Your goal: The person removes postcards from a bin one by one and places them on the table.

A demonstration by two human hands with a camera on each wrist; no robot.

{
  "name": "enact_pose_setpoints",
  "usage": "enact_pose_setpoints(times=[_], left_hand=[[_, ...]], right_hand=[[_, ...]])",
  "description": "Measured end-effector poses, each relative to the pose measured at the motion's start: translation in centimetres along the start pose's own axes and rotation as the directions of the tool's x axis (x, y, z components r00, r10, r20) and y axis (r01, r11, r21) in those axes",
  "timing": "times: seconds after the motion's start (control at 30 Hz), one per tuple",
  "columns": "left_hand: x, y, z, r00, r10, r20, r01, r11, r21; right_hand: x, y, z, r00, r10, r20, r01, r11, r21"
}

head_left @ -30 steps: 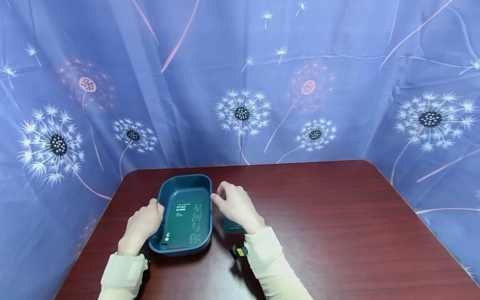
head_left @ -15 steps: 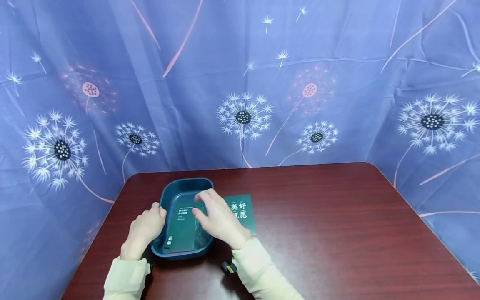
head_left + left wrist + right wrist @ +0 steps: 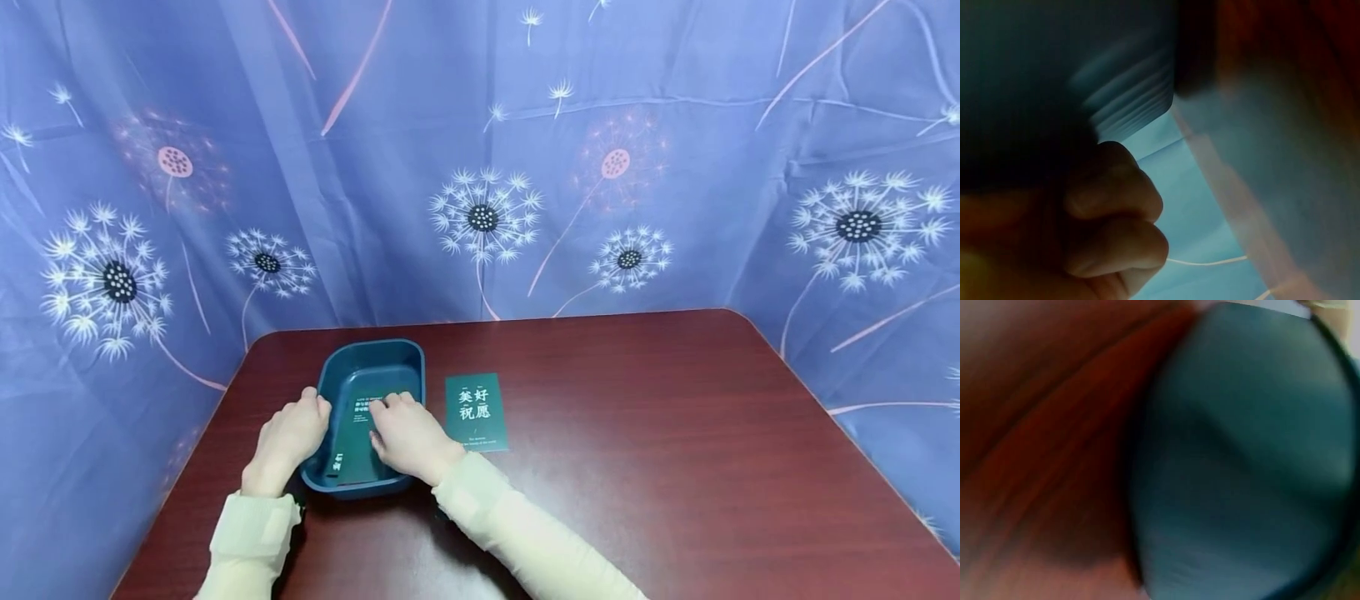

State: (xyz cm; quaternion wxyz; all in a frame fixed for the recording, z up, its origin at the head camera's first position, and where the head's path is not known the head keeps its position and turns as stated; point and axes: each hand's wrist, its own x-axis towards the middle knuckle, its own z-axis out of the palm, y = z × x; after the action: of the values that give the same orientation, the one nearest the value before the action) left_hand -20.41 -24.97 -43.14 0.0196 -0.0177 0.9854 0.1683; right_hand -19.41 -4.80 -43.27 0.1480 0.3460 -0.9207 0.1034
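Observation:
A dark blue plastic tray (image 3: 375, 364) stands at the left of the table in the head view. Its left rim is in the grip of my left hand (image 3: 288, 439), whose curled fingers (image 3: 1119, 212) show beside the tray wall in the left wrist view. Over the tray's right side, my right hand (image 3: 412, 437) reaches inside with bent fingers; the fingertips are hidden, so contact with the cards is unclear. Green printed cards (image 3: 355, 450) lie on the tray floor, partly covered by that hand. Blurred tray wall (image 3: 1241, 469) fills much of the right wrist view.
Another green card with white characters (image 3: 477, 412) lies flat on the table just right of the tray. The reddish-brown wooden table (image 3: 675, 442) extends far to the right. Behind and at the sides hangs a blue dandelion-patterned curtain (image 3: 375, 200).
My right hand has moved left and down, from above the green card on the table into the tray. That card is now fully uncovered. My left hand keeps its hold on the tray rim.

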Motion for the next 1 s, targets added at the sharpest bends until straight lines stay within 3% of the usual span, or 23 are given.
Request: enact_pose_setpoints(times=[0.17,0.33,0.4,0.6,0.73,0.8,0.87,1.0], left_hand=[[0.0,-0.3,-0.4,1.000,-0.005,0.014,0.005,1.000,0.018],[0.0,-0.2,-0.6,1.000,0.017,0.012,-0.017,1.000,0.017],[0.0,-0.1,-0.6,1.000,0.024,0.008,-0.024,1.000,0.015],[0.3,0.2,-0.5,0.999,0.019,0.033,-0.019,1.000,-0.005],[0.4,0.1,-0.3,0.999,0.001,0.048,-0.001,1.000,-0.013],[0.4,0.1,-0.2,0.999,-0.001,0.051,0.001,1.000,-0.013],[0.5,0.0,-0.1,0.999,0.001,0.051,-0.001,1.000,-0.013],[0.4,-0.2,0.0,0.999,0.001,0.051,-0.001,1.000,-0.010]], right_hand=[[1.3,-0.7,1.4,0.992,0.084,0.097,-0.065,0.981,-0.185],[2.3,-1.2,2.4,0.960,0.216,0.178,-0.143,0.924,-0.354],[2.7,-1.3,2.6,0.936,0.274,0.220,-0.169,0.901,-0.400],[3.5,-1.4,2.8,0.833,0.402,0.381,-0.193,0.856,-0.480],[3.5,-1.5,3.1,0.795,0.414,0.444,-0.152,0.843,-0.516],[3.5,-1.5,3.1,0.791,0.415,0.449,-0.150,0.844,-0.515],[3.4,-1.5,3.1,0.801,0.411,0.435,-0.164,0.850,-0.500],[3.2,-1.4,3.0,0.853,0.380,0.358,-0.191,0.865,-0.463]])
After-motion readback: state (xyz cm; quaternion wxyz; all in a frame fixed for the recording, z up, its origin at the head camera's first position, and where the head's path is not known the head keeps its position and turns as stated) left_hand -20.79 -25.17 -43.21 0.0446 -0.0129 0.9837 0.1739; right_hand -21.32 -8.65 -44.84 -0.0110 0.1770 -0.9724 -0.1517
